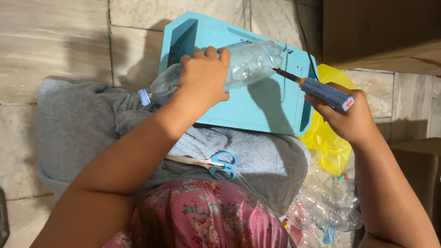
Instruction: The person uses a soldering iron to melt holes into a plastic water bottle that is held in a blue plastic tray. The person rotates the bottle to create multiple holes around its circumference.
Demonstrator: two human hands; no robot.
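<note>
In the head view, the left hand (204, 73) is clamped over the middle of a clear plastic bottle (248, 62), fingers curled over its top, pressing it down on its side onto a light blue tray (271, 108). The bottle looks empty; its blue cap (144, 97) points away to the left of that grip, out past the tray's edge and over a grey towel (78, 124). The right hand (347, 117) is closed round the blue handle of a cutter (321, 90), whose thin blade touches the bottle's bottom end, just right of the left grip. Below the left forearm, blue-handled scissors (211, 163) lie on the towel. Under the right hand sits a yellow plastic bag (328, 147), and below it a pile of more clear bottles (328, 206), empty as far as can be told.
</note>
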